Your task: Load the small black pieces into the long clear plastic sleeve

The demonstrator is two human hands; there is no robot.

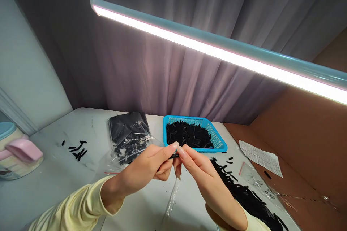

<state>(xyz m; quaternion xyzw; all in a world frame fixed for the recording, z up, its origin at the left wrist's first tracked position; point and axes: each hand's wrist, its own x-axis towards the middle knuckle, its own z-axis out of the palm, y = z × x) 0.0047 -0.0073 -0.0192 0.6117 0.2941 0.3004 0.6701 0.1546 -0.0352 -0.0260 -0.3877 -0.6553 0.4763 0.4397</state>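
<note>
Blk strip (175,155) (x1) pinched by L hand (153,164) & R hand (200,169).

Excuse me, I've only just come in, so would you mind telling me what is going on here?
A person in pale yellow sleeves holds a small black piece between the fingertips of the left hand and right hand, above a white table. Just beyond the hands is a blue basket holding many black pieces, with a clear plastic bag of dark contents to its left. A loose black pile lies to the right.
</note>
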